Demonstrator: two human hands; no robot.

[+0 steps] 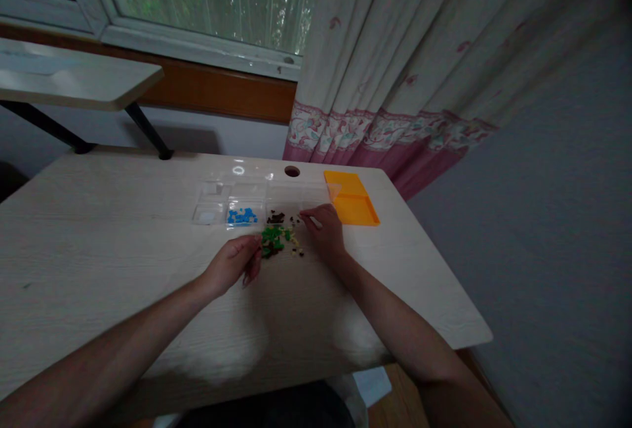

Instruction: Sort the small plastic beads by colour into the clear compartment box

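A small heap of green, brown and pale beads [277, 241] lies on the wooden table [123, 250]. My left hand [236, 262] rests just left of the heap, fingers curled together at its edge. My right hand [323, 227] sits right of the heap, fingers pinched near the front of a clear compartment tray [217, 201]. What either pinch holds is too small to see. One compartment holds blue beads [241, 216], another holds brown beads [275, 218].
An orange lid [351, 199] lies to the right of the clear tray. A round cable hole [291, 170] is at the table's back edge. A curtain [395, 85] hangs behind, and a second table [74, 82] stands at the left under the window.
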